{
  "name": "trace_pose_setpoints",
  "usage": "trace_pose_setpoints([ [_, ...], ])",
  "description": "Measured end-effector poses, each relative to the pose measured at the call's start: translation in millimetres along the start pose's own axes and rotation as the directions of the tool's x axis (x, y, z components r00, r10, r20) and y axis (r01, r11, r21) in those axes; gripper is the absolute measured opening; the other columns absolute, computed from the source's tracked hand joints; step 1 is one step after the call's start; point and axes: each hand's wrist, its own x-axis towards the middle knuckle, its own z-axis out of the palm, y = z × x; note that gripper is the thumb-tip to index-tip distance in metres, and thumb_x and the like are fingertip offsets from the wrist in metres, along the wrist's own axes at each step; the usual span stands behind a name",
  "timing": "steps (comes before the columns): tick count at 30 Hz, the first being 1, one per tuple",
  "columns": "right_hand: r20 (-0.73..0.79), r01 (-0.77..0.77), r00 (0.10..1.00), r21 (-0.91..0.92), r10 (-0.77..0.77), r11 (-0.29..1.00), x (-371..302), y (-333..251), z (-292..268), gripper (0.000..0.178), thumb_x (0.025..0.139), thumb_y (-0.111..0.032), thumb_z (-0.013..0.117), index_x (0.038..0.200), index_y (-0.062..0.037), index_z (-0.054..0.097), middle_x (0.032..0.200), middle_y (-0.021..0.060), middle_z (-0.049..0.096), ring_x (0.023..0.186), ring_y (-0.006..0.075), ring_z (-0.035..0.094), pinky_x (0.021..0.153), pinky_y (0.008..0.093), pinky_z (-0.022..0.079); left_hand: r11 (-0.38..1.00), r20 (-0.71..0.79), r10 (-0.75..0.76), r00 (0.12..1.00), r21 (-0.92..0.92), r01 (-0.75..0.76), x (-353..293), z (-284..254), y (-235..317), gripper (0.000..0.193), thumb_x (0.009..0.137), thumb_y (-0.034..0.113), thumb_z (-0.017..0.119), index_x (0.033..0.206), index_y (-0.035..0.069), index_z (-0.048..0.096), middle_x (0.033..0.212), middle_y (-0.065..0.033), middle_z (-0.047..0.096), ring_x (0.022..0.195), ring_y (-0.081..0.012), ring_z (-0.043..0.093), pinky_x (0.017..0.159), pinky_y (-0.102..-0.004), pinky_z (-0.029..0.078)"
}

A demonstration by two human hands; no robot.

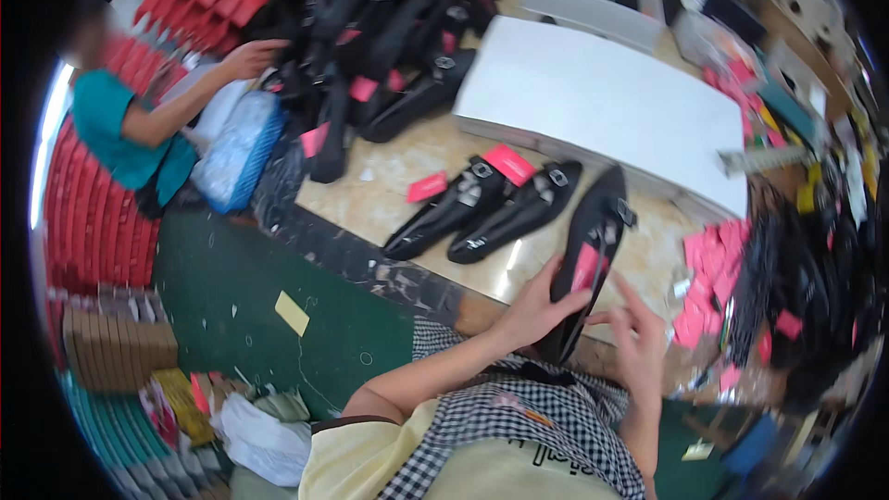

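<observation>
My left hand [542,308] is closed around a black pointed flat shoe [608,199] with a buckle, the thumb over its opening. The shoe is tilted, toe pointing away from me, and a pink slip [586,266] shows inside it. Close beside the shoe's right edge, my right hand [637,338] has its fingers apart and some bent, with nothing visible in them. Left of the held shoe, two similar black shoes [507,225] lie side by side on the table. A pink card [509,164] rests across them and another pink card [427,187] lies alongside.
A large white box [593,97] stands behind the shoes. Far left, black shoes [398,46] with pink slips are heaped up. Pink slips [708,282] and black straps [761,278] lie at right. A co-worker in a green shirt [111,125] reaches toward the heap beside a blue basket [243,153].
</observation>
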Motion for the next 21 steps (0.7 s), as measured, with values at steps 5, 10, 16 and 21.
trace_pose_setpoints([
  [5, -0.274, -0.135, 0.953, 0.004, 0.131, 0.991, 1, 21, -22, 0.04, 0.095, -0.01, 0.053, 0.135, -0.0048, 0.057, 0.083, 0.0016, 0.073, 0.065, 0.0032, 0.049, 0.058, 0.0206, 0.041, 0.136, -0.071, 0.33, 0.941, 0.99, 0.027, 5, -97, 34, 0.056, 0.066, 0.03, 0.079, 0.115, 0.011, 0.06, 0.127, -0.0271, 0.046, 0.132, -0.0462, 0.032, 0.108, -0.0602, 0.024],
  [10, 0.063, 0.096, 0.994, -0.054, -0.092, 0.994, 10, 42, 6, 0.03, 0.096, -0.009, 0.054, 0.123, -0.0036, 0.065, 0.076, 0.0037, 0.071, 0.061, 0.0044, 0.054, 0.055, 0.0205, 0.043, 0.269, 0.081, 0.272, 0.959, 0.95, -0.156, 18, -129, 40, 0.035, 0.065, 0.03, 0.08, 0.091, 0.012, 0.066, 0.112, -0.0214, 0.052, 0.126, -0.0436, 0.038, 0.098, -0.0505, 0.037],
  [16, -0.27, -0.216, 0.951, -0.229, 0.151, 0.949, -3, 58, -36, 0.03, 0.094, -0.01, 0.056, 0.121, -0.0018, 0.065, 0.072, 0.0044, 0.071, 0.055, 0.0049, 0.048, 0.052, 0.0229, 0.039, 0.391, -0.226, 0.6, 0.768, 0.92, -0.035, -15, -245, 135, 0.028, 0.06, 0.014, 0.079, 0.082, 0.006, 0.064, 0.092, -0.0106, 0.058, 0.107, -0.0322, 0.051, 0.099, -0.0455, 0.038],
  [21, -0.232, -0.127, 0.97, -0.222, 0.074, 0.967, -19, 87, -67, 0.029, 0.094, -0.008, 0.054, 0.119, -0.0001, 0.066, 0.071, 0.0035, 0.07, 0.052, 0.0038, 0.048, 0.048, 0.0204, 0.037, 0.454, -0.489, 0.801, 0.346, 0.872, 0.181, 114, -471, 187, 0.036, 0.075, 0.028, 0.075, 0.102, 0.005, 0.073, 0.097, -0.013, 0.073, 0.094, -0.0192, 0.068, 0.086, -0.0322, 0.051],
])
